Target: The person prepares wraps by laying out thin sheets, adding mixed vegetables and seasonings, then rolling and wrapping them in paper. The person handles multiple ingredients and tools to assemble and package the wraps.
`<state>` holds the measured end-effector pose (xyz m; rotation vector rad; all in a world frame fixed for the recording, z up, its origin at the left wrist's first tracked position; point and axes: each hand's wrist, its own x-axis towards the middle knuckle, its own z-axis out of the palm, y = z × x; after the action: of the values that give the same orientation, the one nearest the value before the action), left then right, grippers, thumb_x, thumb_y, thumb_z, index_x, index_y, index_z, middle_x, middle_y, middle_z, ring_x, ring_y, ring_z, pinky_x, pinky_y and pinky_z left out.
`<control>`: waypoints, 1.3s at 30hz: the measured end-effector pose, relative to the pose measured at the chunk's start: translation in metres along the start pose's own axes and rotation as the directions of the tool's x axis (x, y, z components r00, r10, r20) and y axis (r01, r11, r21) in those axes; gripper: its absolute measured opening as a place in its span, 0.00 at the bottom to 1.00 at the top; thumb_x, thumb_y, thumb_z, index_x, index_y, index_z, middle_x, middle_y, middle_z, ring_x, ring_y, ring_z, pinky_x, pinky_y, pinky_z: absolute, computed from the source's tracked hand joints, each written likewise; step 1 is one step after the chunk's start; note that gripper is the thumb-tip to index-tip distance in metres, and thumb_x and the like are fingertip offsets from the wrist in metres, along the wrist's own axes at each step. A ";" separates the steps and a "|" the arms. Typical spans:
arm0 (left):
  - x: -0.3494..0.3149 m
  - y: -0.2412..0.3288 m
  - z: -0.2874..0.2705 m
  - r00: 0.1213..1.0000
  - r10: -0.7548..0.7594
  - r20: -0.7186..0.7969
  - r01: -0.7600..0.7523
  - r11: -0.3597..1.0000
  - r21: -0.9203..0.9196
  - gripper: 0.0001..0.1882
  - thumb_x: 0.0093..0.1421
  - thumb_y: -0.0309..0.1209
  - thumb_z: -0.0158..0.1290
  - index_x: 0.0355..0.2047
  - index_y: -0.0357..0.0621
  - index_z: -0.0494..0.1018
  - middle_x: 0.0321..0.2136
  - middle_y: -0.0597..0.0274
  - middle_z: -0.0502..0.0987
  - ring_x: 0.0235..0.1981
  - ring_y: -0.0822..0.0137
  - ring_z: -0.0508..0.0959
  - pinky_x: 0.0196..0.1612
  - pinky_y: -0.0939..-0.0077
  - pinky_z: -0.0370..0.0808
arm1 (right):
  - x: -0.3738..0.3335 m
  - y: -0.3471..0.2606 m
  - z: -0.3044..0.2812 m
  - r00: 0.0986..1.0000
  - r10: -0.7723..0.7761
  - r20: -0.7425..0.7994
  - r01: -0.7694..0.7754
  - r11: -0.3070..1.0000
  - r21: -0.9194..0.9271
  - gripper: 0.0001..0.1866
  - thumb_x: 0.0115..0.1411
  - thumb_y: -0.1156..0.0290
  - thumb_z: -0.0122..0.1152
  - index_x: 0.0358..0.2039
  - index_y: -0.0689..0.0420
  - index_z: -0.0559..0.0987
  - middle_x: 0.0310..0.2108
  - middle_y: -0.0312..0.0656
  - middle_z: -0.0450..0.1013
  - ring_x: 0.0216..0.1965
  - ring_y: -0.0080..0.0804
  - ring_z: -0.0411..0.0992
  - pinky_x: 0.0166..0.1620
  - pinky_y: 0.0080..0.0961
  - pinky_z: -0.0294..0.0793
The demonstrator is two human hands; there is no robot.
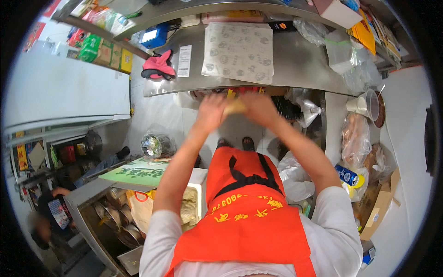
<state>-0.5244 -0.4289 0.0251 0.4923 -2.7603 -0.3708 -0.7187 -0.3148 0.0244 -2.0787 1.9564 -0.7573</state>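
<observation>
Both my arms reach forward, and my hands are close together just in front of the metal counter's (300, 64) near edge. Between them is a small pale tan, doughy-looking piece (236, 107), blurred, so its kind is unclear. My left hand (212, 112) is closed on its left end. My right hand (258, 108) grips its right end. Beyond my hands, a stack of printed wrapping paper sheets (237, 51) lies on the counter. To its left are a white printed slip (184, 61) and a pink and black cloth item (159, 65).
Overhead runs a metal shelf (161, 15). A white freezer (69, 83) stands left, and an open metal cabinet with bowls (117, 217) lower left, near another person (50, 212). At right are a clear plastic cup (364, 105), bagged food (355, 138) and a cardboard box (380, 205).
</observation>
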 end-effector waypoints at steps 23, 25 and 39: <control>0.174 -0.076 0.071 0.984 0.112 0.141 -0.085 0.980 -0.182 0.33 0.51 0.36 0.61 0.59 0.53 0.66 0.53 0.60 0.67 0.56 0.55 0.65 0.57 0.53 0.62 | 0.073 0.185 -0.039 0.929 -0.054 0.366 0.066 0.998 -0.019 0.35 0.59 0.58 0.61 0.64 0.55 0.62 0.61 0.47 0.64 0.63 0.46 0.60 0.64 0.38 0.62; 0.170 -0.070 0.062 0.985 0.155 0.075 -0.138 0.972 -0.190 0.29 0.52 0.37 0.61 0.55 0.52 0.69 0.54 0.58 0.67 0.57 0.54 0.64 0.58 0.53 0.62 | 0.075 0.192 -0.041 0.921 -0.071 0.383 0.069 0.997 0.019 0.33 0.60 0.59 0.60 0.64 0.55 0.63 0.60 0.47 0.64 0.63 0.45 0.61 0.63 0.38 0.63; 0.172 -0.064 0.032 0.968 0.176 0.178 -0.138 0.969 -0.206 0.13 0.54 0.40 0.60 0.35 0.46 0.77 0.44 0.58 0.70 0.50 0.55 0.69 0.52 0.59 0.67 | 0.089 0.193 -0.044 0.899 -0.109 0.424 0.090 0.994 0.065 0.27 0.63 0.64 0.55 0.62 0.58 0.66 0.55 0.46 0.68 0.58 0.43 0.63 0.63 0.35 0.62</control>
<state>-0.6701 -0.5450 0.0205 0.1949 -2.8852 -0.6708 -0.9095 -0.4138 -0.0076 -2.1098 1.5907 -0.3142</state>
